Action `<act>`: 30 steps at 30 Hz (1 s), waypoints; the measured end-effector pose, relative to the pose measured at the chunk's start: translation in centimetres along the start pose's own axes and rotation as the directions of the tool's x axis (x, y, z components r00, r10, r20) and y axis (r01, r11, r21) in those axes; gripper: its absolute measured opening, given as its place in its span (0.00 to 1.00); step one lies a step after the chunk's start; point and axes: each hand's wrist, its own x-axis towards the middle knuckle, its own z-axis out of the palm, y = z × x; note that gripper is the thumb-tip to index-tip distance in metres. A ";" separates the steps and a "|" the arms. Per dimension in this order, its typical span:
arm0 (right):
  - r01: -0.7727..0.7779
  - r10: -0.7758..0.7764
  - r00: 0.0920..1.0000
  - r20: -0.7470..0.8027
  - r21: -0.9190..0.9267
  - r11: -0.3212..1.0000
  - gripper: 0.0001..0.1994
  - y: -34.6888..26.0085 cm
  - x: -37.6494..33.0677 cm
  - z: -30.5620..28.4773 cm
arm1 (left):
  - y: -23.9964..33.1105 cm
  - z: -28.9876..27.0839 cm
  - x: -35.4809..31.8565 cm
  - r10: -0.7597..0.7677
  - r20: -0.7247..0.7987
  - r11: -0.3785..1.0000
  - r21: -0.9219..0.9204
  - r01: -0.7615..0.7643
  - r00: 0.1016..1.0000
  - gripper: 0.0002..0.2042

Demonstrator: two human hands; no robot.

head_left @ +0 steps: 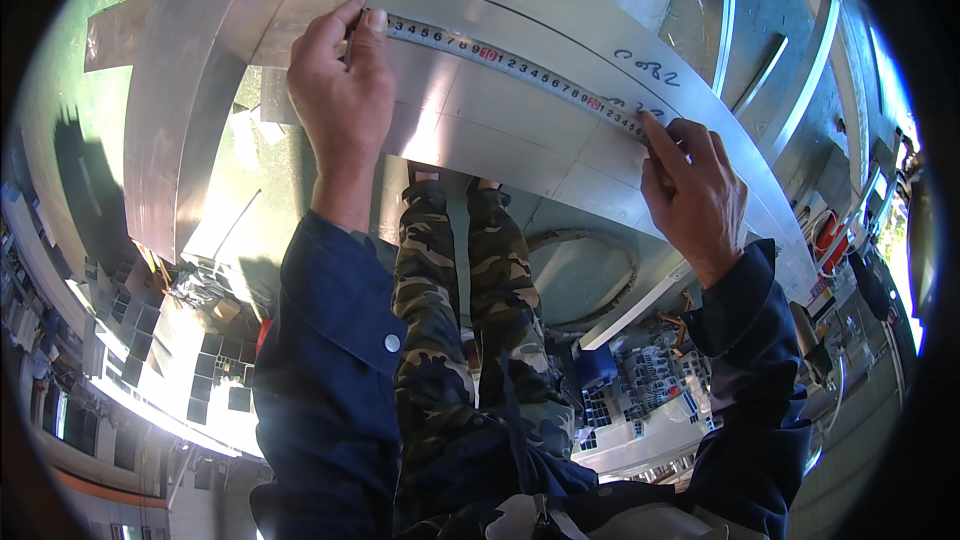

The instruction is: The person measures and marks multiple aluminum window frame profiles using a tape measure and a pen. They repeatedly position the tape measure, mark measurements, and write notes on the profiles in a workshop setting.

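A silvery metal measuring tape [535, 72] lies stretched along a bright sheet-metal panel [480, 130], with dark numerals and red marks on it. At its left end, my left hand [345, 90] is closed, thumb and forefinger pinching the tape at the panel's edge. My right hand [698, 185] grips the other end with bent fingers, the forefinger tip on the tape. Whether a tape case sits inside that hand is hidden. Dark handwriting [645, 68] marks the metal just beyond the tape, and thin scribed lines cross the panel on my side.
A broad curved metal strip [190, 90] stands on the left. Long metal bars [770, 75] lie at the far right. Below the panel are my legs in camouflage trousers [430, 280], a hose loop [630, 270] on the floor, and a blue box [597, 368] beside many small metal parts.
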 end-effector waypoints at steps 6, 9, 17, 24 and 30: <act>0.028 -0.028 1.000 0.005 0.001 1.000 0.18 0.0 0.2 -0.2 | -0.4 0.2 0.0 0.071 -0.064 0.997 -0.034 -0.073 0.995 0.10; 0.026 -0.026 1.000 0.000 -0.002 1.000 0.18 0.1 0.1 0.0 | 0.0 0.2 0.0 0.075 -0.062 0.996 -0.044 -0.078 0.995 0.09; 0.020 -0.020 1.000 -0.002 -0.003 1.000 0.18 0.1 0.1 0.0 | -0.3 0.2 0.0 0.117 -0.071 0.993 -0.016 -0.119 0.991 0.09; 0.023 -0.023 1.000 -0.003 0.004 1.000 0.18 0.1 0.1 0.2 | -0.3 0.2 0.0 0.136 -0.071 0.990 -0.030 -0.138 0.988 0.09; 0.022 -0.022 1.000 -0.007 0.007 1.000 0.17 0.1 0.1 0.2 | -0.2 0.2 0.0 0.135 -0.072 0.990 -0.017 -0.137 0.988 0.09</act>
